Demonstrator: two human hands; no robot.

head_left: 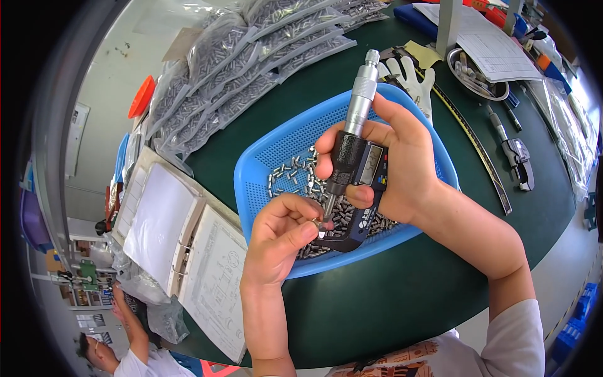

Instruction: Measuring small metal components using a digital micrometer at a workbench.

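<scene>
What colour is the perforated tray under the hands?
The tray is light blue, seen best in the head view.

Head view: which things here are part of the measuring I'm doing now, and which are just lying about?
In use:
- digital micrometer, gripped by the right hand
- small metal part, pinched by the left hand at the micrometer's jaws
- blue basket of metal pins

Lying about:
- bagged pins
- white glove
- open binder
- caliper
- steel ruler
</scene>
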